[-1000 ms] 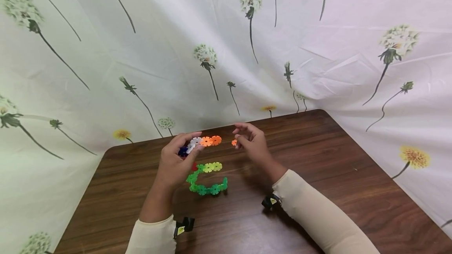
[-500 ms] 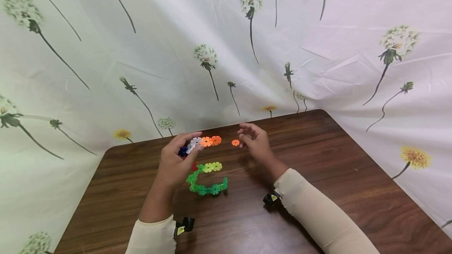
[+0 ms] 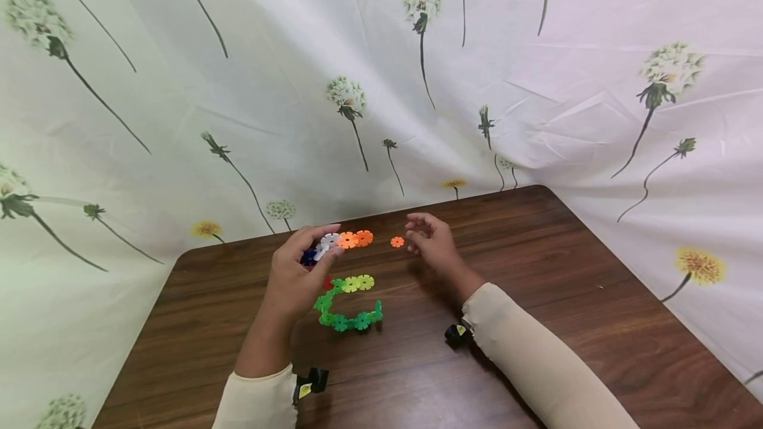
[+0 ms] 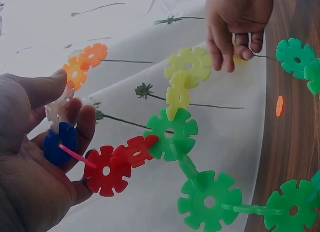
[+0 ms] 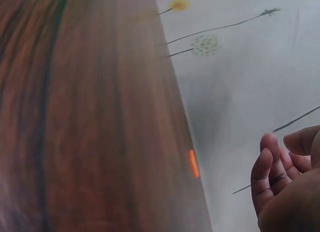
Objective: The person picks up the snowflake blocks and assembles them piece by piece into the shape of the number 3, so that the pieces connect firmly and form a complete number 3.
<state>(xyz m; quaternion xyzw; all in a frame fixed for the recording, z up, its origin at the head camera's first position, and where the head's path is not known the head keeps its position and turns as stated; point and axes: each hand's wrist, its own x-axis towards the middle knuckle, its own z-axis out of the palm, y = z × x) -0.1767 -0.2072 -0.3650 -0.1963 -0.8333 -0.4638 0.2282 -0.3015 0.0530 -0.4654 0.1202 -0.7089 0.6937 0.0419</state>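
My left hand (image 3: 300,277) grips a chain of interlocking flower-shaped plastic discs between thumb and fingers, by its white disc (image 3: 330,241). Orange discs (image 3: 356,238) extend rightward from the grip. In the left wrist view a blue disc (image 4: 61,143) sits against the fingers, then red discs (image 4: 107,171), yellow discs (image 4: 188,66) and green discs (image 4: 210,201) follow. A single loose orange disc (image 3: 397,241) lies on the table, just left of my right hand (image 3: 434,243). That hand's fingers are loosely bent, apart from the disc, holding nothing in the right wrist view (image 5: 287,177).
The brown wooden table (image 3: 536,296) runs back to a white cloth (image 3: 268,98) printed with dandelions, which hangs behind and at both sides. A black wrist camera (image 3: 312,379) sits at the left cuff, another black camera (image 3: 456,335) at the right.
My right hand has drawn slightly to the right, and the loose orange disc that its fingers partly covered now shows whole. The left hand and the chain stay nearly still.
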